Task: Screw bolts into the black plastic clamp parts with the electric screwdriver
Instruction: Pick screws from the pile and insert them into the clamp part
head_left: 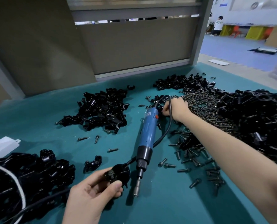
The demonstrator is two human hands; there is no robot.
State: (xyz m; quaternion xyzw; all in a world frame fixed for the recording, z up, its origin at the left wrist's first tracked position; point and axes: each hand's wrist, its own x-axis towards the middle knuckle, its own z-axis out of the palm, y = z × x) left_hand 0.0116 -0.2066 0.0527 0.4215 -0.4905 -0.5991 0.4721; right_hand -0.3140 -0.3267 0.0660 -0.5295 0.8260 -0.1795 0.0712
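Head view, looking down over the teal table (158, 206): the person's left hand (92, 196) grips a black clamp part (119, 172) near the table's front edge, thumb and fingers curled round its lower side, with a bolt (111, 173) sitting in the part's face. Just beside it to the right, the electric screwdriver (148, 131) lies flat on the table with no hand on it, its blue body running away from the person and its metal bit pointing back toward them. Its black cord (169, 120) loops over the right wrist.

The right hand (176, 109) is stretched out, fingers bent down at the near edge of a heap of loose bolts (204, 110); I cannot tell whether it has one pinched. Stray bolts are scattered across the cloth between the arm and the tool.

Heaps of black clamp parts sit around: one left of centre (102, 109), a large one on the right (255, 118), another at the near left (29, 175). A single clamp half (93, 163) lies just above the left hand.
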